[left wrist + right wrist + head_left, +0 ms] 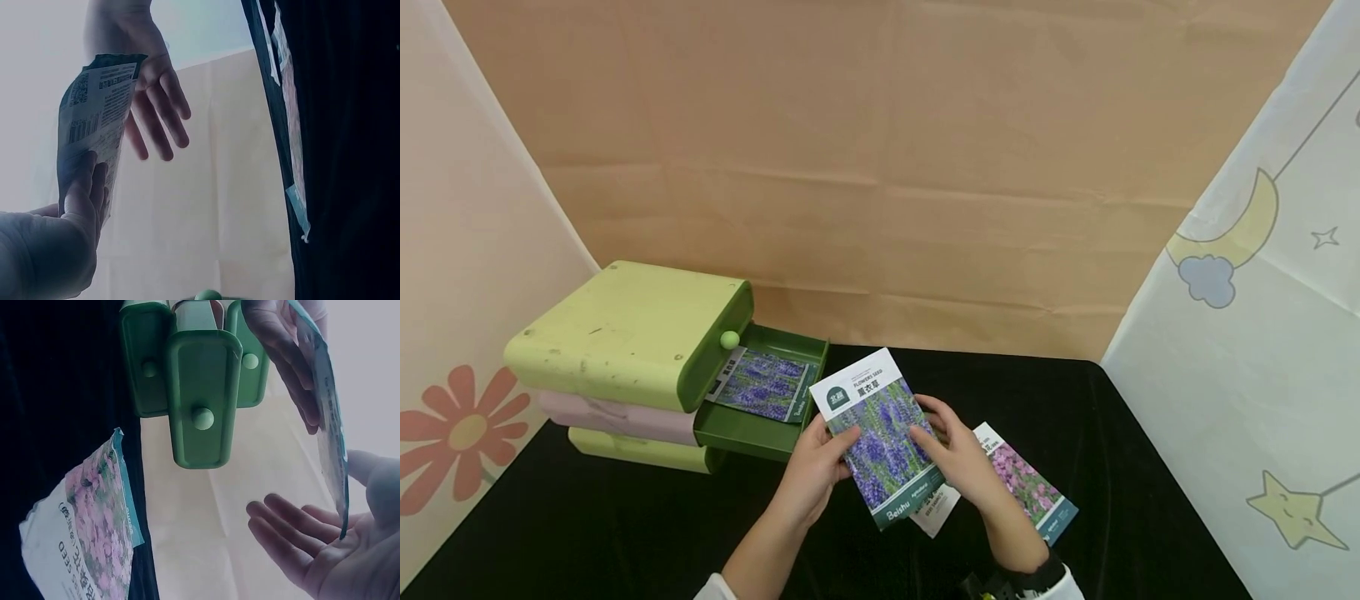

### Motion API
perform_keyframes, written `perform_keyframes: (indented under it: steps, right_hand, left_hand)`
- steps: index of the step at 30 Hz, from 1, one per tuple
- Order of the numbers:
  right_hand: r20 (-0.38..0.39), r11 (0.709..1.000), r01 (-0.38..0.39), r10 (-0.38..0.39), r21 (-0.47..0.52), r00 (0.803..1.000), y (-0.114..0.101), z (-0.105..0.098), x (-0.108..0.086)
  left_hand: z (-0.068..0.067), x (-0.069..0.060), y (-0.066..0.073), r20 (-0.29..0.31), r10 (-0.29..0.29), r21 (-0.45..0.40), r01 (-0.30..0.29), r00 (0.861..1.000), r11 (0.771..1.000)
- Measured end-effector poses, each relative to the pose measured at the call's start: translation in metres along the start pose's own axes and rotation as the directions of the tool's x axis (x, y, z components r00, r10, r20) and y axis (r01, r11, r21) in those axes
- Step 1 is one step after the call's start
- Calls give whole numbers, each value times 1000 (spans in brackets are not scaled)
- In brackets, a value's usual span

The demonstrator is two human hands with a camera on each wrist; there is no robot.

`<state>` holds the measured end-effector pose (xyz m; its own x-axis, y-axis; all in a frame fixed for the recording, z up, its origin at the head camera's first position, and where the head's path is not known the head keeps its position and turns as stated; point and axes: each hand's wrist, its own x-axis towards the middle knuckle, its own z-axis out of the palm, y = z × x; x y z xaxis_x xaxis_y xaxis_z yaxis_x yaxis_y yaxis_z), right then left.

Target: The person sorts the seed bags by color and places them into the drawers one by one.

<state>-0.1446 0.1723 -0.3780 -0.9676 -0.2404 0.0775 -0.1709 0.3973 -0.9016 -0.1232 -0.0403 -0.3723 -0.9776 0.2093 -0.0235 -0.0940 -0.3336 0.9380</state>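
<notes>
A lavender seed packet (880, 442) is held up over the table, its purple-flower front facing me in the head view. My left hand (815, 462) pinches its left edge, thumb on the front and fingers against the printed back (97, 119). At the opposite edge, the thumb of my right hand (958, 454) touches the front. The right fingers extend straight behind the packet, apart from its back in the right wrist view. A similar lavender packet (763, 383) lies in the pulled-out green drawer (748, 429). Beneath my right arm lies a pink-flower seed packet (1026, 479).
At the left stands a yellow, pink and green drawer cabinet (632, 325) with round knobs (730, 339). Another white-ended packet (936, 510) lies partly hidden under the held one. Black cloth covers the table (1120, 467); brown paper (880, 167) hangs behind.
</notes>
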Motion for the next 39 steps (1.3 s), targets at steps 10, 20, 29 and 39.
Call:
perform_keyframes:
  steps: [10,20,29,39]
  right_hand:
    - [36,994,107,-106,-20,994,0,-9,-2]
    - [133,993,115,-119,30,984,1,-2,8]
    - [202,999,51,-52,13,978,5,14,27]
    - [252,994,-39,13,99,968,10,45,62]
  left_hand:
    - [-17,3,15,-108,16,-79,-25,994,997]
    - [-35,8,23,-250,-4,-293,-72,968,953]
    - [-46,18,26,-287,-83,-506,-77,954,859]
    - [-62,28,40,-256,-144,-708,-84,956,701]
